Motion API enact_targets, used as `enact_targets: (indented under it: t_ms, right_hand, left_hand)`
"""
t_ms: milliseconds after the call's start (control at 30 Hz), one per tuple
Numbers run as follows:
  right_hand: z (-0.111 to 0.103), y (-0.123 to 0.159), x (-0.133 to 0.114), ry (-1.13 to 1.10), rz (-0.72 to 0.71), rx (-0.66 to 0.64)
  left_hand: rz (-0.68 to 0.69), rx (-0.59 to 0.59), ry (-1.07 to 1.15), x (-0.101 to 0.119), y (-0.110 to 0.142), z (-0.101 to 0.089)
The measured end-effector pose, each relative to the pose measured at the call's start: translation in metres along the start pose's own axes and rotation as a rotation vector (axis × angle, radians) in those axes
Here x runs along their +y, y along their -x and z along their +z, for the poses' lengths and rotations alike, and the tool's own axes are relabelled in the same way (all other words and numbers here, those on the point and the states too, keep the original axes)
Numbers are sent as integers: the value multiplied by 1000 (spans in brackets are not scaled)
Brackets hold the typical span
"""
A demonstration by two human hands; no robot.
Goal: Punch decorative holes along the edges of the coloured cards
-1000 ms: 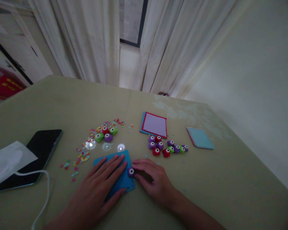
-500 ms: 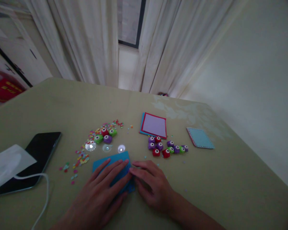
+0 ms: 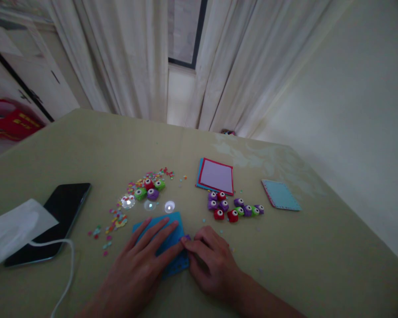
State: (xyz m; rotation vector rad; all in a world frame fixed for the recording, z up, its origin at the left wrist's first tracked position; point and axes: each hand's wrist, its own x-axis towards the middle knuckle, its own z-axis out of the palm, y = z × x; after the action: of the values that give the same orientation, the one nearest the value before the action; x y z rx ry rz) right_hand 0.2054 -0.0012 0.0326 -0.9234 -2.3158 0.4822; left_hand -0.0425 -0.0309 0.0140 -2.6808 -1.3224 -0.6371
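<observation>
On the near part of the table (image 3: 96,163), I have the left hand (image 3: 142,260) flat on a blue sheet (image 3: 173,238), fingers slightly apart. At its right edge, fingers of both hands touch a small purple piece (image 3: 187,237); I cannot tell whether the right hand (image 3: 214,260) clamps it. Just beyond the sheet lie 3 clear discs (image 3: 150,205) and 4 eye-marked pieces (image 3: 153,194).

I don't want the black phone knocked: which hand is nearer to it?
Left. The left hand rests on the blue sheet, right of the phone; the right hand is farther off, at the sheet's right edge.
</observation>
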Motion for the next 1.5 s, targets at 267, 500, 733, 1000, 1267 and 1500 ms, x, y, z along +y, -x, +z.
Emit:
enact_targets:
  t_ms: [267,500,733,1000,1267,1500]
  right_hand:
    - [0,1,9,-126,78,15]
    - [-7,-2,9,-98,2,-75]
    - [-4,1,16,175,102,208]
    - [-14,-27,8,273,-20,226]
    - [29,-132,-1,317,-111,-127]
    - [31,-122,23,534,-95,-132]
  left_hand:
    - [22,-29,-4,-3,2,3]
    - [-56,62,142,-8,3,2]
    - [-140,42,88,-12,5,11]
    - [-121,15,44,-9,6,9]
    - [-98,2,64,-6,7,9]
    - [-122,29,19,-9,10,14]
